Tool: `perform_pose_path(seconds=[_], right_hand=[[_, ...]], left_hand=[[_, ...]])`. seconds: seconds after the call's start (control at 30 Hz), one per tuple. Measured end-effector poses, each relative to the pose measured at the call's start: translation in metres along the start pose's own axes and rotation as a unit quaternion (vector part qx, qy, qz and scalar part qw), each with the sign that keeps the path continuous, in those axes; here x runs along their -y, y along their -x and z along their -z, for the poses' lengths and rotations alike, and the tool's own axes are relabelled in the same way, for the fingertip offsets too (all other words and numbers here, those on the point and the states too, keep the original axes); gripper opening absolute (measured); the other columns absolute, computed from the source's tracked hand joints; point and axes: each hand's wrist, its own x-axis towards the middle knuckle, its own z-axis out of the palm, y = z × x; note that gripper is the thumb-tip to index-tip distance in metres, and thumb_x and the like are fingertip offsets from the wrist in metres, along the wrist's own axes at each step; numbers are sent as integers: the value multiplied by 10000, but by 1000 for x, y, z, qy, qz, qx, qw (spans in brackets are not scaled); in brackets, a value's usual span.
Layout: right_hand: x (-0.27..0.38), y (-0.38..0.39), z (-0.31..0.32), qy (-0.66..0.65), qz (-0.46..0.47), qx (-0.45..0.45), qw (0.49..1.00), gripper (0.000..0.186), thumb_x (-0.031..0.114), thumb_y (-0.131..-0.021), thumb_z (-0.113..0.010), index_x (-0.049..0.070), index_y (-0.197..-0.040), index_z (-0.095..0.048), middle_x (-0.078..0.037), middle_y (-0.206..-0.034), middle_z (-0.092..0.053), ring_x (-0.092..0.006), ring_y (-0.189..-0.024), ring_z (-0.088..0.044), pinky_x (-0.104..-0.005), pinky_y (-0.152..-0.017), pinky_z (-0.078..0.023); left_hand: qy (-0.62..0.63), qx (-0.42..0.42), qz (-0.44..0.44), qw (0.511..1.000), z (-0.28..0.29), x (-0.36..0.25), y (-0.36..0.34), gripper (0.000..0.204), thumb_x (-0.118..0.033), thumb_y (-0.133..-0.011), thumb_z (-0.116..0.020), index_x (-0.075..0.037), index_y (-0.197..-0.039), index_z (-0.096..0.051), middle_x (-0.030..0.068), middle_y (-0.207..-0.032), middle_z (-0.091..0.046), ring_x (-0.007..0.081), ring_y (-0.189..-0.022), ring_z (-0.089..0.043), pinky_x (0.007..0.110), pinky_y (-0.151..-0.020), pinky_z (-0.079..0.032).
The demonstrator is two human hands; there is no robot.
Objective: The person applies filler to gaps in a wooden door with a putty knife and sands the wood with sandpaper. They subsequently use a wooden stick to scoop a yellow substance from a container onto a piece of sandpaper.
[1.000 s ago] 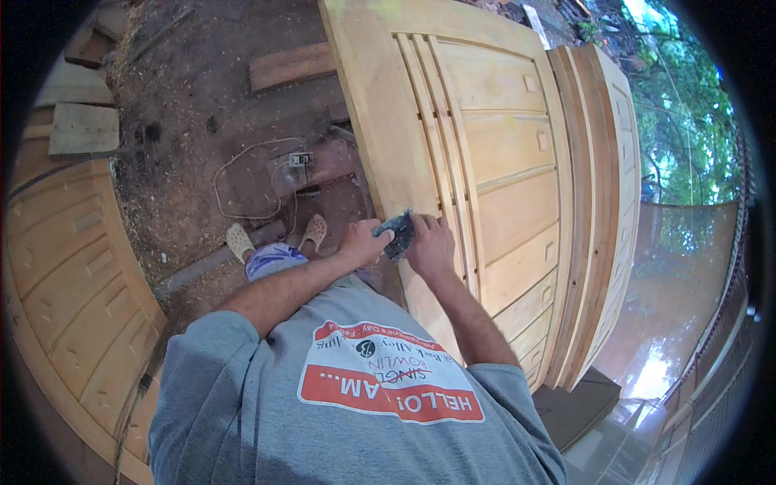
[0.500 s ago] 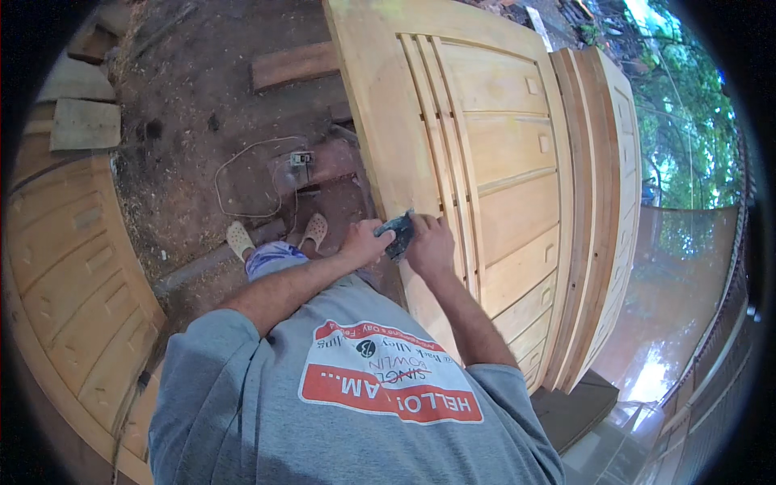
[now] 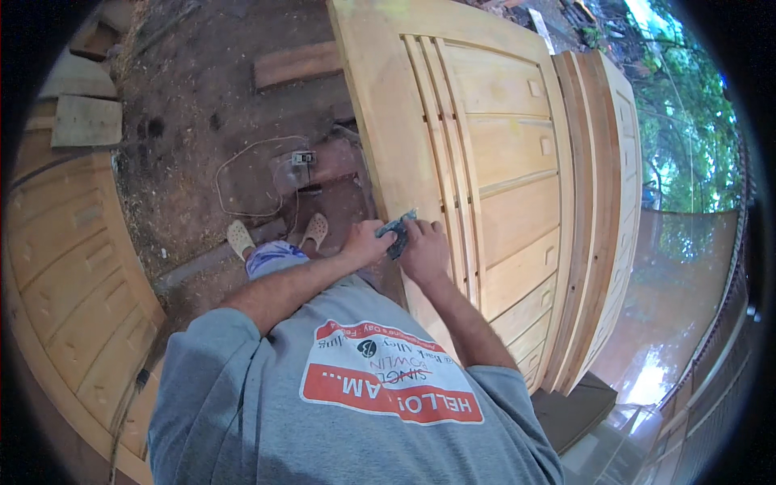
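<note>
Both my hands meet at the edge of a pale wooden panel door (image 3: 380,105). Between them is a small, dark grey-green crumpled piece (image 3: 398,234), perhaps a pouch or folded sheet; its kind is not plain. My left hand (image 3: 365,242) grips it from the left with the thumb on top. From the right, my right hand (image 3: 425,252) pinches its upper part, fingers bent and knuckles up. A small pale tip shows at the top of the piece. The door lies under my right hand, with long grooves and raised panels running away from me.
More doors (image 3: 594,210) are stacked at the right. Another panelled door (image 3: 77,275) lies at the left. On the dirt floor are a socket box (image 3: 302,158) with a thin cord (image 3: 220,182) and a wooden plank (image 3: 297,65). A cut board (image 3: 86,121) rests at the far left.
My right hand has shifted slightly down and left, its fingers curling more around the crumpled piece. My left hand keeps its hold almost in place.
</note>
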Motion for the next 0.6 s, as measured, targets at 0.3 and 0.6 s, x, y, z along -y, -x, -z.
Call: perform_pose_path(seconds=[0.3, 0.6], right_hand=[[-4, 1, -6, 1, -17, -4, 1000, 301, 204, -820, -658, 77, -1094, -664, -125, -1068, -687, -342, -1004, -599, -475, -799, -505], [-26, -14, 16, -71, -97, -34, 992, 311, 127, -824, -625, 39, -1120, -662, -173, -983, -721, -387, -909, -669, -467, -801, -536]], left_hand=[[44, 28, 32, 998, -3, 2, 1, 329, -374, -907, -669, -49, -908, -724, 111, -638, -687, 232, -583, -698, 396, -604, -545], [110, 62, 86, 988, 23, -19, 14, 327, -350, -919, -680, -24, -938, -702, 87, -653, -685, 171, -561, -685, 349, -559, -539]])
